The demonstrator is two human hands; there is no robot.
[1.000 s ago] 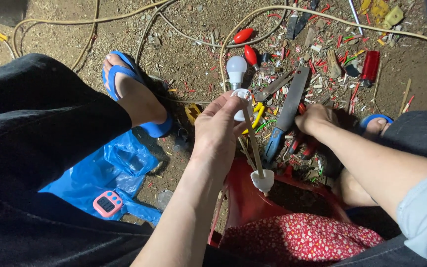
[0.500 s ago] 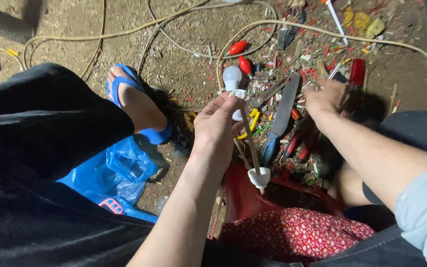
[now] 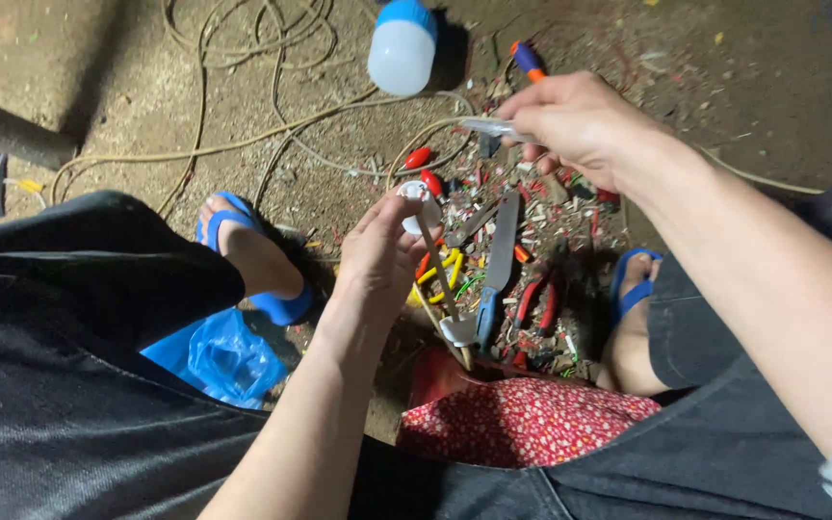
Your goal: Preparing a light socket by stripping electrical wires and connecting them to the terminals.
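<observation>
Left hand: left hand [image 3: 377, 260] sits mid-frame, fingers pinched together on a white lamp socket [image 3: 414, 197] at its upper tip.
Cord: a pale twin cord [image 3: 440, 274] drops from the socket towards the lower right, ending in a white plug [image 3: 458, 330] just above the red stool [image 3: 435, 376]; its long axis runs top-left to bottom-right.
Right hand: right hand [image 3: 580, 125], upper right of centre, is closed around a slim silvery tool [image 3: 493, 126] whose tip points left, lying nearly level.
Ground between the hands: a long knife [image 3: 498, 260] with a blue handle lies steeply up and down, with red-handled pliers [image 3: 538, 300] just to its right and yellow wire bits [image 3: 443, 270] beside the cord.
Further off: a white bottle with blue cap [image 3: 402, 43] at top centre, a blue plastic bag [image 3: 219, 356] lower left.
</observation>
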